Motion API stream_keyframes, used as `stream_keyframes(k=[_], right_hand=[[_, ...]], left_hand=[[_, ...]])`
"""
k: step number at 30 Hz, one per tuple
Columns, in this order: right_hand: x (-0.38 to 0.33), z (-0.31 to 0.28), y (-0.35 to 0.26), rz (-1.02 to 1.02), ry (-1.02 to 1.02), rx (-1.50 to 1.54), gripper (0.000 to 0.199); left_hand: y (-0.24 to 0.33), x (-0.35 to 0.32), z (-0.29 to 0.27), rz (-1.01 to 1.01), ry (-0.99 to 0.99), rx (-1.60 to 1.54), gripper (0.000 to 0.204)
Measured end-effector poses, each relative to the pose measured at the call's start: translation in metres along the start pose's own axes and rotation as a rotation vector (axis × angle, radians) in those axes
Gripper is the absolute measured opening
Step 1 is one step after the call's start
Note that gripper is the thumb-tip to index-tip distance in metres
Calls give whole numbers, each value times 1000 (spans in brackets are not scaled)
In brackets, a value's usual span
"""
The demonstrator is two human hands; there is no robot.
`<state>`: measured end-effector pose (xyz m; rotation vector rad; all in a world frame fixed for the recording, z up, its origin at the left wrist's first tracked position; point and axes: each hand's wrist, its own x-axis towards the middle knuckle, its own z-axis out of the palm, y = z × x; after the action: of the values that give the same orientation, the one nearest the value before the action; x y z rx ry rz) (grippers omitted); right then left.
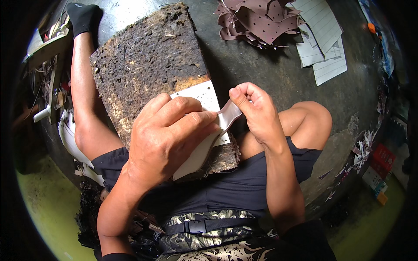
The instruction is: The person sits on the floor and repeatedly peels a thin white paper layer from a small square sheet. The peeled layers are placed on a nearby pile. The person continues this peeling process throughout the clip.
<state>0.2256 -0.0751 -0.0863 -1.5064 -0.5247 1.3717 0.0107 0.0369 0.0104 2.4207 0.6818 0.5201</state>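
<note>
A pale, flexible cut piece, perhaps leather or sheet material, bends up between my two hands. My right hand pinches its far end between thumb and fingers. My left hand has its fingers closed on the same piece, with its near part running below the palm toward my lap. Under the hands, a white flat template or card with small dark holes or dots lies on the near right of a rough, dark, worn block. The left fingertips are partly hidden.
Brown, dotted cut pieces are heaped on the floor at the far right, beside lined white sheets. My bent legs frame the block. Scraps and a red packet lie at the right; a wooden stand is at the left.
</note>
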Motion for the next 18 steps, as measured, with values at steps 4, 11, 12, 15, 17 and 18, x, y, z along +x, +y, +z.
stream_keyframes(k=[4,11,12,15,17,18], right_hand=[[4,-3,5,-17,30,-72,31],[8,-8,5,4,85,-184,31],[8,-9,5,-2,89,-202,31],[10,-10,5,-6,101,-252,31],[10,-11,6,-11,99,-278,30],[11,-11,7,-9,109,-311,30]], left_hand=[[-1,0,-1,-5,-14,-18,23],[-2,1,-1,2,-4,-31,23],[-2,1,-1,1,-5,-34,23],[-2,2,-1,1,-2,-39,23],[-2,2,0,2,0,-39,23],[-2,2,0,0,0,-38,23]])
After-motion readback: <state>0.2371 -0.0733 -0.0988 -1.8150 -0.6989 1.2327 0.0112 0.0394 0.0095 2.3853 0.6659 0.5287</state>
